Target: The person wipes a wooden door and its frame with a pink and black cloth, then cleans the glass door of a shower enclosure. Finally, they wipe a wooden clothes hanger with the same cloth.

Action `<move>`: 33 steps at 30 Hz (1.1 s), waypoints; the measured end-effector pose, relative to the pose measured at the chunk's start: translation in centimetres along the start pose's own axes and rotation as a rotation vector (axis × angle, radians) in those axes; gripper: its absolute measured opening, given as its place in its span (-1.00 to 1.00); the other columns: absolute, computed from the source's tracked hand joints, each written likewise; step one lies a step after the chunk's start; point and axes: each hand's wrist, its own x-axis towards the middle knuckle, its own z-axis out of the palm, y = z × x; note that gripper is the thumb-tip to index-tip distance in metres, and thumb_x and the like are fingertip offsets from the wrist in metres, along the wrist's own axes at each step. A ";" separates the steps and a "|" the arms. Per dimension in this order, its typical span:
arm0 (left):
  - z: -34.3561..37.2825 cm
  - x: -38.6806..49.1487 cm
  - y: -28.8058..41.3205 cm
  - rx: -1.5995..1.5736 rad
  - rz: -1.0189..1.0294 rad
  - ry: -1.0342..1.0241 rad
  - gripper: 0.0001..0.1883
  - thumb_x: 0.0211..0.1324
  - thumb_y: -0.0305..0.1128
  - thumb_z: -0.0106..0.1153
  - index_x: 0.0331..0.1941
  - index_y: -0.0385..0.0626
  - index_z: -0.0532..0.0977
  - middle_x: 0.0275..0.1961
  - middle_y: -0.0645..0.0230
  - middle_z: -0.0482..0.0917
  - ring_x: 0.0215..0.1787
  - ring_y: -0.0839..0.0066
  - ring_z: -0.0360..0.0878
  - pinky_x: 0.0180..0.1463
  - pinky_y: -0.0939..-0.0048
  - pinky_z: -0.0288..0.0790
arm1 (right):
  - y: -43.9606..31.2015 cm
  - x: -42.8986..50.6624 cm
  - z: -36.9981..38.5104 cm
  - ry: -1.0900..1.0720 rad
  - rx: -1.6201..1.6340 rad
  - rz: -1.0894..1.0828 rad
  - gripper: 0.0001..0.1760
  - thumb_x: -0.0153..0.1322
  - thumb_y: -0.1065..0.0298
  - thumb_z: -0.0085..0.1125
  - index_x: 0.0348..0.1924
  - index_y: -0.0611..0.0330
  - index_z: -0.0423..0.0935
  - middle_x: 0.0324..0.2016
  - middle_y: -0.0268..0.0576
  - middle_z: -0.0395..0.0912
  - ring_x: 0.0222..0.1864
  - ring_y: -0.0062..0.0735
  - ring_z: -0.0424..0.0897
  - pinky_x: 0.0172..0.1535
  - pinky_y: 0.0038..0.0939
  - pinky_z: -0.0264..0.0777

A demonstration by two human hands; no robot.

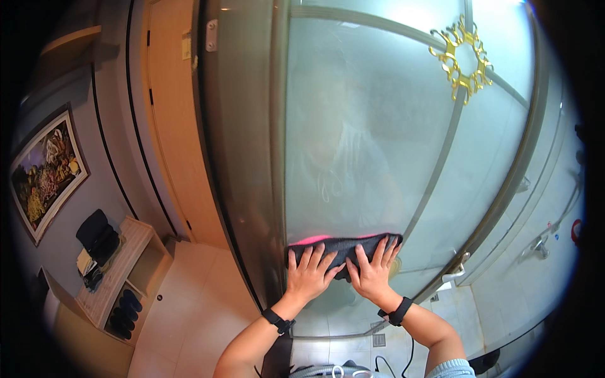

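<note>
A dark grey cloth with bright pink edges [338, 253] lies stretched sideways against a framed glass door panel [326, 156]. My left hand [309, 271] presses flat on the cloth's left part, fingers spread and pointing up. The right part sits under my right hand [373, 274], also flat with its fingers apart. My thumbs nearly meet at the middle of the cloth's lower edge. Both wrists wear black straps. A blurred reflection shows in the glass above. Whatever the palms cover of the cloth is hidden.
Gold hooks [461, 59] form a ring at the upper right of the glass. A metal door handle [458, 269] juts out at right. To the left stand a wooden door [172, 118] and a low bench [111, 269] with slippers beneath. A floor drain [379, 340] lies below.
</note>
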 end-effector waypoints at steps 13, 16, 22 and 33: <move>-3.7 11.8 -6.3 0.144 -0.329 0.178 -0.59 0.28 0.08 0.00 0.08 0.22 0.56 0.30 0.32 0.44 0.33 0.27 0.30 0.40 -0.13 -0.01 | -2.7 14.5 0.3 0.025 -0.218 0.111 -0.50 0.40 0.08 -0.02 0.19 -0.10 0.49 0.34 0.14 0.22 0.39 0.32 0.07 0.41 0.17 -0.31; -1.1 -0.9 -5.4 0.163 -0.301 0.179 -0.68 0.09 0.04 0.25 -0.09 0.27 0.61 0.23 0.17 0.35 0.32 -0.04 0.18 0.38 -0.28 -0.02 | -5.6 4.4 3.3 -0.033 -0.126 0.007 -0.59 0.32 -0.12 0.21 -0.02 -0.24 0.59 0.18 -0.12 0.40 0.23 0.28 0.22 0.35 0.26 -0.27; -1.6 -4.9 -6.8 -0.107 -0.334 0.092 -0.58 0.02 -0.18 0.37 0.04 0.28 0.58 0.38 -0.19 0.05 0.30 -0.46 0.12 0.29 -0.25 0.21 | -8.4 1.8 3.5 -0.161 0.165 -0.020 -0.47 0.39 0.02 0.12 0.21 -0.07 0.45 0.31 -0.01 0.26 0.35 0.26 0.12 0.35 0.27 -0.27; -0.6 3.8 -9.0 -0.038 -0.492 0.528 -0.57 0.08 -0.25 0.36 0.07 0.01 0.59 0.40 -0.07 0.22 0.14 -0.02 0.43 0.13 0.11 0.38 | -9.5 11.9 4.7 0.111 0.116 -0.014 -0.52 0.39 -0.12 0.03 -0.02 0.00 0.57 0.29 -0.02 0.34 0.36 0.29 0.14 0.40 0.17 -0.40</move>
